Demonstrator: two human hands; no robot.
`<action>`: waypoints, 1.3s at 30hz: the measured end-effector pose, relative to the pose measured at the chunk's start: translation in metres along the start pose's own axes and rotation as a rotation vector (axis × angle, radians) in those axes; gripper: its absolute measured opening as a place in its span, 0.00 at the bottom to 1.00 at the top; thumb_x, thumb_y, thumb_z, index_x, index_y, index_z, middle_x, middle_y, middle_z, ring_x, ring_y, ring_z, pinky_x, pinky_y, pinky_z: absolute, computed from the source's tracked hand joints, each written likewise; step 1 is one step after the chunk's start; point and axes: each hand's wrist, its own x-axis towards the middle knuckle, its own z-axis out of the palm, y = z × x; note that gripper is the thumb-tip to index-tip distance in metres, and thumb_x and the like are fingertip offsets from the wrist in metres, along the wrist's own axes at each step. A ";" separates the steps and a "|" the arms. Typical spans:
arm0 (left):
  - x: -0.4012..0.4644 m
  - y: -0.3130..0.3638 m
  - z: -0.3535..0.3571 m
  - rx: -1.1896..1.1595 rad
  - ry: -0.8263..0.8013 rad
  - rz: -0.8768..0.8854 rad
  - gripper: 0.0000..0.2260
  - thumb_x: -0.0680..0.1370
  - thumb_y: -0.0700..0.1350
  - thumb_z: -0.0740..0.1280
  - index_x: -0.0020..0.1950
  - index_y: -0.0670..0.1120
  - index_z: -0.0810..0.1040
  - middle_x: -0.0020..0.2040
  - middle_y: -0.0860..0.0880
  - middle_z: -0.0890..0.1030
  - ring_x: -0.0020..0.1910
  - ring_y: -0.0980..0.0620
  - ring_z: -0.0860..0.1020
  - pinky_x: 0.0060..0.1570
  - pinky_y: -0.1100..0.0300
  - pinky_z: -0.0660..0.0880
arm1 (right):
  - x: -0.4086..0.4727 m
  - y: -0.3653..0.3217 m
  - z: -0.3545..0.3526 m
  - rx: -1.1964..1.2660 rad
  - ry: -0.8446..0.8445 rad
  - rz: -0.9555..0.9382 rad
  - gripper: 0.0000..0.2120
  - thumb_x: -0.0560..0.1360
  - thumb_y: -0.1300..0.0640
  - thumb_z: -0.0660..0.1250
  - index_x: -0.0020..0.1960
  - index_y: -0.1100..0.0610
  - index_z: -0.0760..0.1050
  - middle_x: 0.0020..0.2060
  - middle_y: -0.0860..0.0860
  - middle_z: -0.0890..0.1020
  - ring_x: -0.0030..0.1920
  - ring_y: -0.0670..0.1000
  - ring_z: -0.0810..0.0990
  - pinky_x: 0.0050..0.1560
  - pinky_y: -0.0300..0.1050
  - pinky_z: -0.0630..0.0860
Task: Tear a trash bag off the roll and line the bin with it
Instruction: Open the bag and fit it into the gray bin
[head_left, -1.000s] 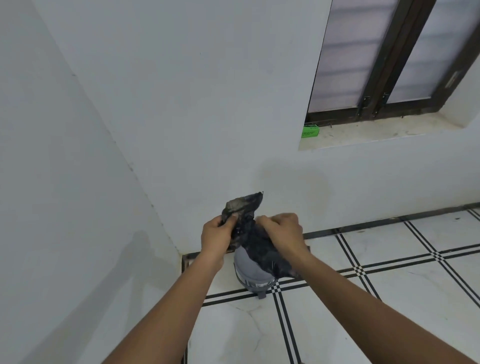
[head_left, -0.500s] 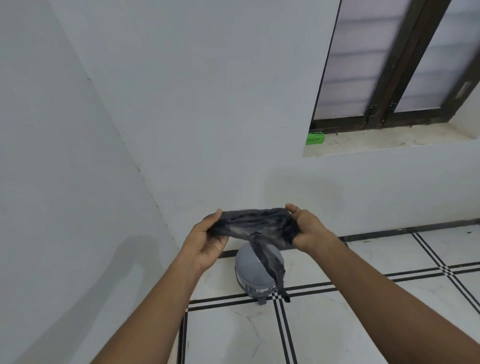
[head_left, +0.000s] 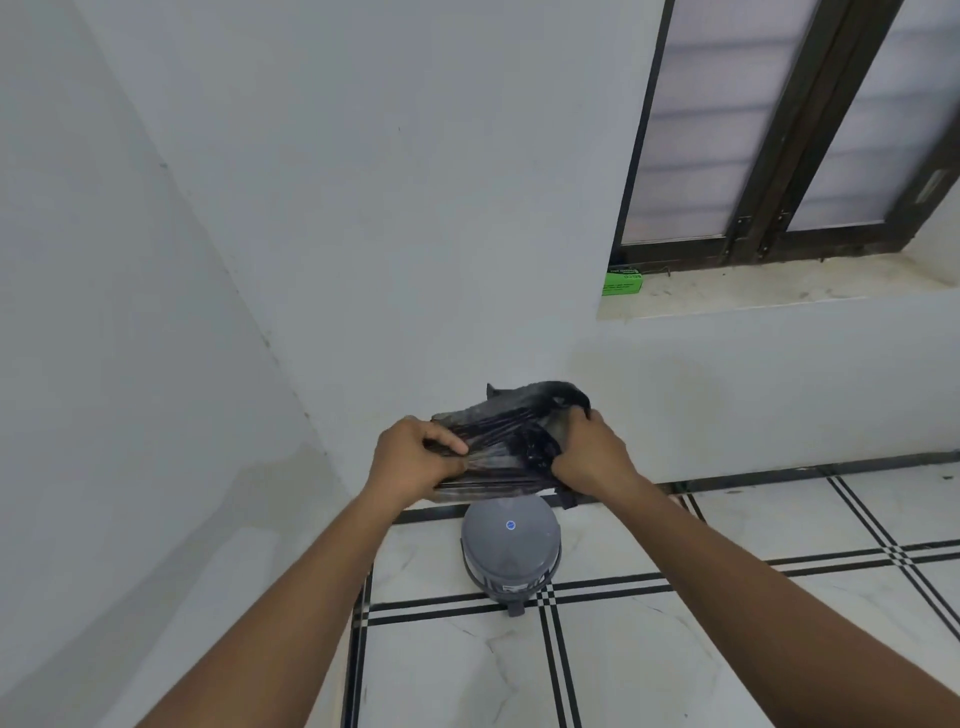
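Note:
A crumpled black trash bag (head_left: 511, 439) is stretched between my two hands in front of the wall. My left hand (head_left: 415, 457) pinches its left side, and my right hand (head_left: 589, 452) grips its right side with the top edge bunched over the fingers. Below the bag, a small grey pedal bin (head_left: 511, 551) with its domed lid shut stands on the tiled floor near the corner. The bag's lower edge hangs just above the lid. No roll is in view.
White walls meet in a corner left of the bin. A window ledge (head_left: 753, 291) at the upper right holds a green box (head_left: 622, 282). The white tiled floor (head_left: 727, 649) with black lines spreads to the right.
The bag went from a bunch held close, to a strip pulled wide with a tail hanging, to a broader sheet gathered between both hands. My hands have moved closer together again.

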 end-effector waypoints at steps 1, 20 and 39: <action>0.002 0.000 0.004 0.160 0.064 0.036 0.10 0.72 0.37 0.77 0.49 0.50 0.89 0.47 0.53 0.80 0.42 0.55 0.80 0.43 0.67 0.78 | 0.000 0.001 0.002 -0.006 -0.014 -0.007 0.29 0.75 0.59 0.69 0.74 0.60 0.65 0.68 0.60 0.71 0.61 0.63 0.78 0.51 0.47 0.72; 0.010 0.003 0.015 0.592 0.328 0.059 0.19 0.74 0.40 0.71 0.63 0.41 0.73 0.73 0.44 0.64 0.42 0.41 0.81 0.40 0.49 0.78 | 0.019 -0.001 0.008 0.699 0.050 -0.145 0.25 0.74 0.59 0.71 0.70 0.56 0.75 0.79 0.47 0.63 0.70 0.51 0.76 0.64 0.49 0.78; -0.005 -0.020 0.024 0.632 0.363 0.144 0.34 0.80 0.43 0.64 0.83 0.55 0.53 0.58 0.47 0.79 0.31 0.47 0.74 0.36 0.52 0.73 | 0.008 0.028 0.026 -0.147 0.400 -0.540 0.22 0.81 0.40 0.62 0.56 0.57 0.83 0.84 0.49 0.55 0.73 0.54 0.72 0.63 0.55 0.73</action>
